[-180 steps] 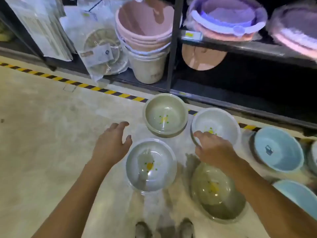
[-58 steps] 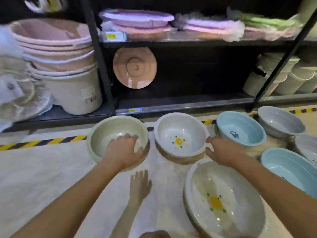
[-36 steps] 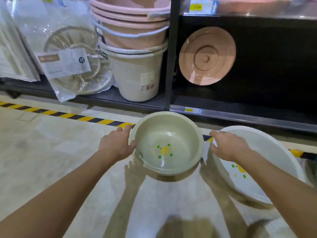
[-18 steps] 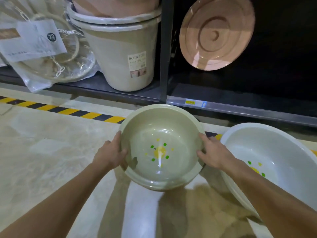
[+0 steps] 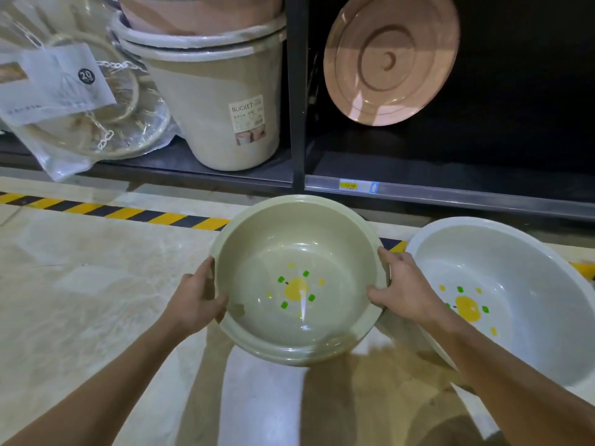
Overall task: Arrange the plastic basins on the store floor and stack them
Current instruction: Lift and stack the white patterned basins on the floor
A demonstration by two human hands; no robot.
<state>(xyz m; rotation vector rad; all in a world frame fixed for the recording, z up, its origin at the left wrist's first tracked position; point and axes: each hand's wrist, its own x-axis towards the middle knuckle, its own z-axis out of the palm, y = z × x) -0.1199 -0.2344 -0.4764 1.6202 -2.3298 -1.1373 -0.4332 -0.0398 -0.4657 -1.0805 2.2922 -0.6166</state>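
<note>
A pale green plastic basin (image 5: 299, 239) with a yellow-and-green flower print in its bottom is held in the middle of the view, above the store floor. A second rim shows under its front edge, so it looks like two nested basins. My left hand (image 5: 196, 297) grips its left rim and my right hand (image 5: 405, 291) grips its right rim. A white basin (image 5: 515, 259) with the same print sits on the floor just to the right, close to my right forearm.
A dark shelf unit runs along the back, its post (image 5: 297, 91) straight ahead. Stacked beige buckets (image 5: 225, 101) and a bagged item (image 5: 80, 101) stand on the low shelf at left; a pink lid (image 5: 389, 56) leans at right. Yellow-black tape (image 5: 112, 212) marks the floor.
My right hand left the white basin and closed on the green basin's right rim. Both hands now hold the green basin, which has come slightly nearer.
</note>
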